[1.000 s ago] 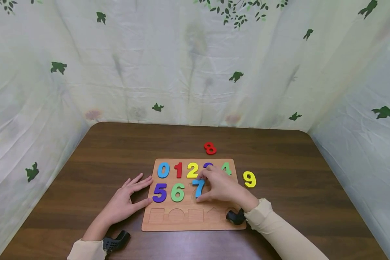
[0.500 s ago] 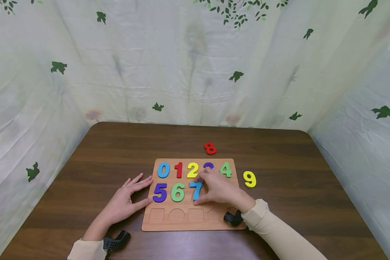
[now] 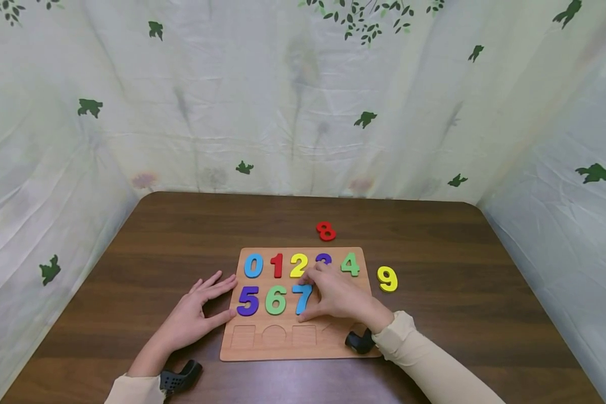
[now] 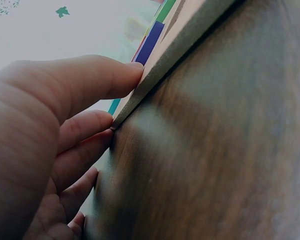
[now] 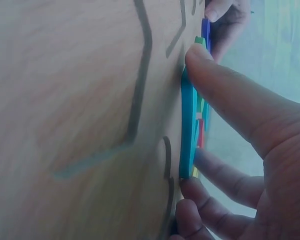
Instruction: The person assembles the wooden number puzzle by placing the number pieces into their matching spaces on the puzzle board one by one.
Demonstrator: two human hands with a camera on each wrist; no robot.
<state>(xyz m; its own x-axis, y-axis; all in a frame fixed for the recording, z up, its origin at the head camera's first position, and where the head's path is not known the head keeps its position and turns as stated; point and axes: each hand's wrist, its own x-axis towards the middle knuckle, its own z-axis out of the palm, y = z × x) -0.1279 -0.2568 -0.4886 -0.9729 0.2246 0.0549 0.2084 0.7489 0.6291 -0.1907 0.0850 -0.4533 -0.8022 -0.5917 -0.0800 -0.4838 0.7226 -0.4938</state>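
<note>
A wooden number board (image 3: 262, 351) lies on the table. My right hand (image 3: 339, 294) pinches the light blue number 7 (image 3: 301, 293), thumb at its near end and fingers at its far end. This 7 (image 5: 188, 125) stands proud of the board in the right wrist view; whether it sits in its recess I cannot tell. To its left are the green 6 (image 3: 275, 299) and purple 5 (image 3: 248, 301). My left hand (image 3: 194, 315) rests at the board's left edge with fairly straight fingers, its thumb (image 4: 97, 75) touching the rim. My right hand partly hides the purple 3 (image 3: 324, 258).
Along the board's top row are a blue 0 (image 3: 253, 265), red 1 (image 3: 276, 265), yellow 2 (image 3: 298, 265) and green 4 (image 3: 350, 264). A red 8 (image 3: 326, 231) lies beyond the board, a yellow 9 (image 3: 387, 279) to its right. Outlined recesses mark the front row.
My right hand has moved slightly left and nearer to me with the 7, which is now more upright and beside the 6. My left hand has stayed put.
</note>
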